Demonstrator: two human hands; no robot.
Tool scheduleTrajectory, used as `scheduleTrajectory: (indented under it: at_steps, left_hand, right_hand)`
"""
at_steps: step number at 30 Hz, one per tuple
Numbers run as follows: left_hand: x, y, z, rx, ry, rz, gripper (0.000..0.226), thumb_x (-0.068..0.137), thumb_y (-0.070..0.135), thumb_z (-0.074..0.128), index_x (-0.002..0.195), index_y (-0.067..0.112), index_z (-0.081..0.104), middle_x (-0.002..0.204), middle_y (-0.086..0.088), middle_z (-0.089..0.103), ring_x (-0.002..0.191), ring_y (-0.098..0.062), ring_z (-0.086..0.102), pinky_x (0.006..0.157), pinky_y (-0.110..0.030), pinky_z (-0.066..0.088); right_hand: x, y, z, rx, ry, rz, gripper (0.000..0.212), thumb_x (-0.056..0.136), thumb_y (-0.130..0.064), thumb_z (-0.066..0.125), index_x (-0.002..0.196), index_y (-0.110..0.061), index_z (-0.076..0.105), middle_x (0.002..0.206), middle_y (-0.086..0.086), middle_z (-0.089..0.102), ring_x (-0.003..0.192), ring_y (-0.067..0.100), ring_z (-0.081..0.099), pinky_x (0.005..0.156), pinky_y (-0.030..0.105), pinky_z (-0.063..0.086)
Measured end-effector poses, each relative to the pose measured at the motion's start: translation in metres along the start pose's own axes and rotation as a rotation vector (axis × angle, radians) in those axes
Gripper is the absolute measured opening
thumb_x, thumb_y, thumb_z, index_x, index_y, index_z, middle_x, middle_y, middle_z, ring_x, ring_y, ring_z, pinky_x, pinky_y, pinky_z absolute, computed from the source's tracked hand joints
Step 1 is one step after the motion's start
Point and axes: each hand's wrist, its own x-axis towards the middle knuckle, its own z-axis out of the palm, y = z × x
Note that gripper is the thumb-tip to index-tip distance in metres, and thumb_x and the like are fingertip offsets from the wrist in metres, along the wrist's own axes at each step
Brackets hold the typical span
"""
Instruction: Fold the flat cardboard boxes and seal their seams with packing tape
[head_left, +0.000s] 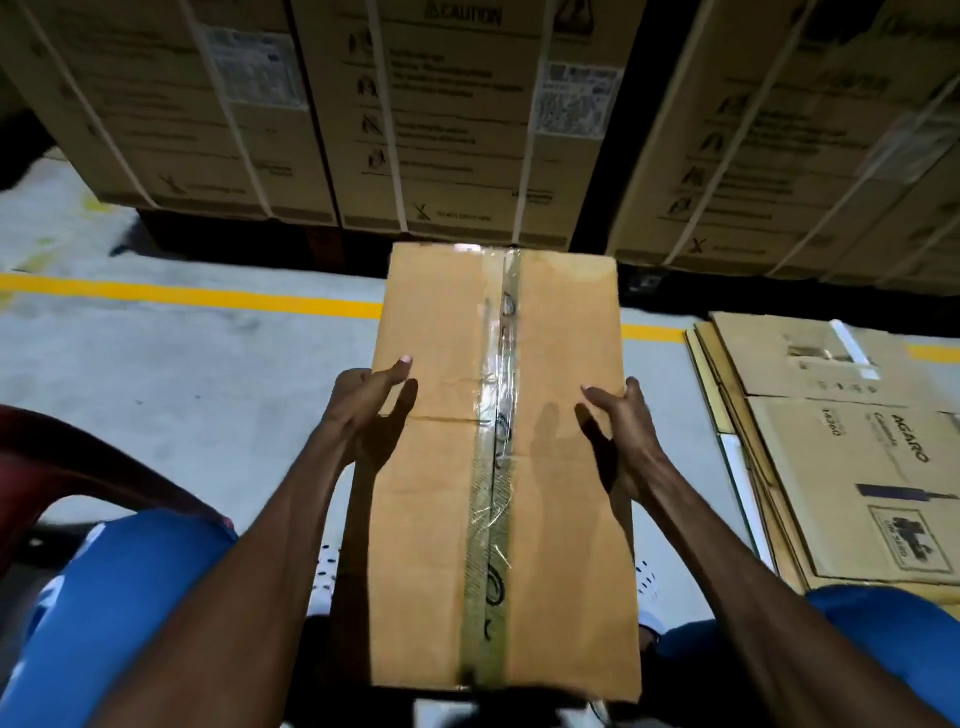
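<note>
While tall strapped brown cartons (447, 119) wall off twelve o'clock and flattened printed cardboard sheets (852, 447) lie at three, the long tan taped cardboard box (436, 467) at centre runs six-to-twelve, left hand (371, 402) and right hand (615, 423) grasping its sides.

A grey concrete floor (182, 374) fills the lower half, dimly lit; a yellow line (187, 295) painted on it runs from left to right. Behind it stand large strapped cartons (447, 119) — printed with caution marks and labels — on dark pallets; part of a red chair (62, 467) shows at left.
</note>
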Motion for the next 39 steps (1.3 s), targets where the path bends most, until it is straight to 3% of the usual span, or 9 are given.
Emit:
scheduleTrajectory:
  at_steps: [3,6,9,13,16,18,23,30,39]
  left_hand:
    - [-0.021,0.035,-0.011,-0.305,0.012,0.119,0.043,0.090,0.054,0.065,0.082,0.013,0.064,0.073,0.007,0.062,0.072,-0.012,0.059,0.075,-0.030,0.050]
    - [-0.043,0.063,-0.024,-0.564,0.035,0.200,0.050,0.095,0.058,0.052,0.077,0.014,0.066,0.064,0.005,0.063,0.059,-0.011,0.057,0.060,-0.026,0.044]
    - [-0.057,0.086,-0.033,-0.481,-0.022,0.250,0.063,0.094,0.073,0.035,0.097,0.019,0.067,0.070,0.008,0.067,0.058,-0.004,0.060,0.056,-0.021,0.047]
    - [-0.062,0.094,-0.051,-0.393,-0.089,0.035,0.112,0.067,0.100,0.011,0.123,0.022,0.067,0.111,-0.009,0.071,0.094,-0.032,0.069,0.086,-0.046,0.054]
    - [-0.066,0.090,-0.052,-0.247,-0.099,-0.072,0.117,0.065,0.100,0.003,0.096,0.008,0.069,0.085,-0.012,0.071,0.080,-0.035,0.065,0.087,-0.055,0.052]
    - [-0.069,0.082,-0.041,-0.056,-0.111,-0.070,0.109,0.068,0.099,0.009,0.105,0.013,0.065,0.101,-0.017,0.070,0.093,-0.036,0.063,0.091,-0.056,0.052]
    - [-0.062,0.067,-0.024,-0.044,-0.025,-0.038,0.102,0.074,0.089,0.047,0.132,0.005,0.053,0.120,-0.017,0.063,0.106,-0.036,0.062,0.083,-0.054,0.058]
    - [-0.060,0.067,-0.021,0.004,0.023,0.101,0.074,0.088,0.075,0.048,0.112,0.005,0.061,0.089,-0.010,0.066,0.081,-0.026,0.065,0.075,-0.041,0.061]
    - [-0.079,0.045,-0.034,0.068,-0.047,0.272,0.044,0.095,0.049,0.060,0.119,0.013,0.067,0.114,-0.006,0.070,0.096,-0.016,0.065,0.071,-0.029,0.052]
  right_hand:
    - [-0.023,-0.047,0.005,0.090,0.063,-0.121,0.092,0.077,-0.055,0.078,0.154,-0.026,0.036,0.149,-0.008,0.043,0.131,0.013,0.044,0.115,0.043,0.041]
    - [-0.050,-0.084,0.000,0.099,0.042,-0.232,0.067,0.081,-0.077,0.058,0.133,-0.035,0.061,0.129,-0.014,0.064,0.120,0.005,0.059,0.093,0.038,0.053]
    - [-0.065,-0.102,-0.005,0.013,0.047,-0.275,0.073,0.078,-0.086,0.046,0.136,-0.043,0.058,0.134,-0.016,0.062,0.126,0.010,0.055,0.098,0.048,0.046]
    - [-0.069,-0.099,-0.014,0.029,0.006,-0.116,0.116,0.046,-0.105,0.046,0.140,-0.037,0.055,0.139,-0.003,0.059,0.128,0.027,0.055,0.102,0.065,0.042]
    - [-0.067,-0.091,-0.013,-0.068,0.018,0.015,0.098,0.071,-0.094,0.043,0.145,-0.030,0.048,0.136,0.005,0.055,0.122,0.037,0.052,0.098,0.067,0.045]
    - [-0.063,-0.082,-0.010,-0.159,0.065,0.060,0.078,0.085,-0.081,0.046,0.137,-0.023,0.053,0.129,0.008,0.059,0.113,0.035,0.056,0.098,0.061,0.049]
    - [-0.056,-0.073,-0.010,-0.186,0.099,0.008,0.076,0.088,-0.074,0.049,0.135,-0.015,0.059,0.127,0.009,0.065,0.107,0.027,0.061,0.093,0.051,0.055]
    - [-0.058,-0.069,-0.021,-0.202,0.110,-0.069,0.072,0.093,-0.070,0.047,0.136,-0.013,0.058,0.124,0.009,0.067,0.110,0.029,0.064,0.085,0.046,0.058]
    - [-0.057,-0.075,-0.029,-0.210,-0.002,-0.197,0.031,0.097,-0.035,0.063,0.122,-0.017,0.066,0.109,-0.004,0.072,0.103,0.017,0.065,0.074,0.026,0.045]
